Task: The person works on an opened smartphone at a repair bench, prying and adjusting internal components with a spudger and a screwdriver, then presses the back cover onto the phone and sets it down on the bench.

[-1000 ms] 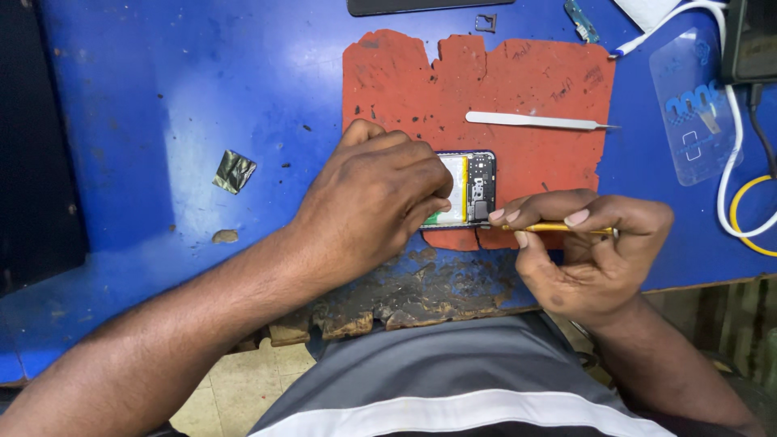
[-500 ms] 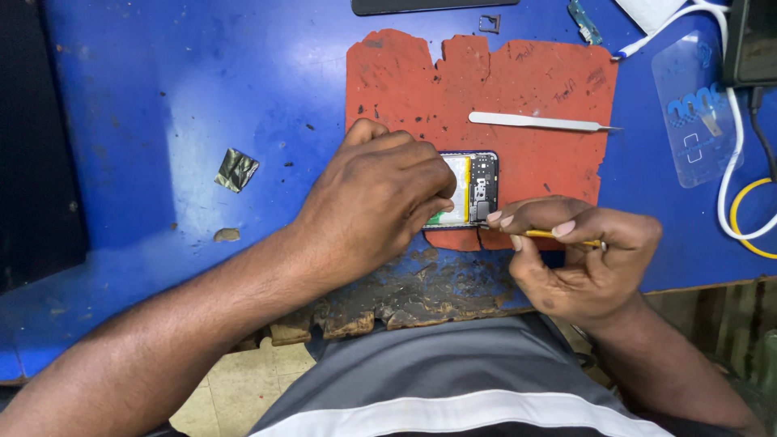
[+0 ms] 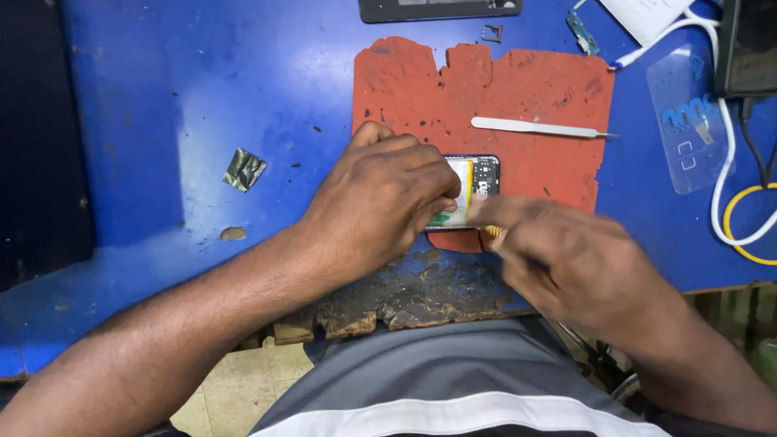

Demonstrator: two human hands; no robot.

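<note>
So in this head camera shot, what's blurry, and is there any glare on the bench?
In the head view, the right hand is smeared by motion blur, so what it grips cannot be made out; the left hand, pressing on the opened phone, is sharp, as are the metal tweezers. A soft pale glare lies on the blue bench, and the left edge falls into dark shadow.

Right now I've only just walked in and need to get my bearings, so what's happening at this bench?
A person is working on an opened phone lying on a worn red mat on a blue table. The left hand presses down on the phone, covering most of it. The right hand is blurred at its near edge; any tool in it can't be made out. Metal tweezers lie unused on the mat.
</note>
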